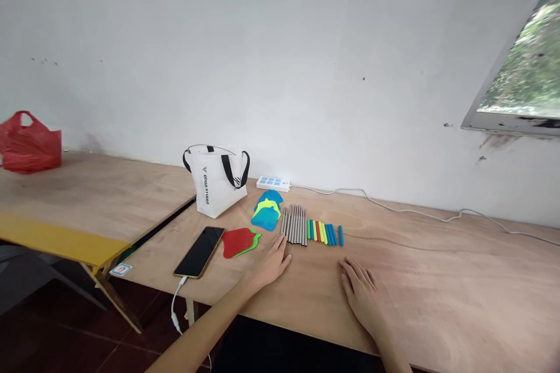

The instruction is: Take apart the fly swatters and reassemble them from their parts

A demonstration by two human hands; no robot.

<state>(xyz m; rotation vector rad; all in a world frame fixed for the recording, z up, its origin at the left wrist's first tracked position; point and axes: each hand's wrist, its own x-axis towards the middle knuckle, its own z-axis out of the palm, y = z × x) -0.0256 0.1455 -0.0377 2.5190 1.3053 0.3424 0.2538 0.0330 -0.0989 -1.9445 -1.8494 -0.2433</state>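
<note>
My left hand [272,261] lies on the table with its fingers stretched out and holds nothing. Its fingertips are at the near left end of a row of thin metal tubes [295,226], perhaps touching them. Short coloured tubes [324,232] in green, blue, red and yellow lie side by side to their right. My right hand [359,282] rests palm down, fingers stretched, below the short tubes and apart from them. Flat plastic pieces shaped like fly-swatter heads lie left of the tubes: blue and yellow ones [266,218] overlapping, and a red one [237,243] over a green one.
A phone [200,252] with a white cable lies at the table's left front. Behind it stands a white bag [216,186] with black handles. A power strip [273,183] sits by the wall, its cord [411,210] running right. A red plastic bag [32,145] stands on the neighbouring table.
</note>
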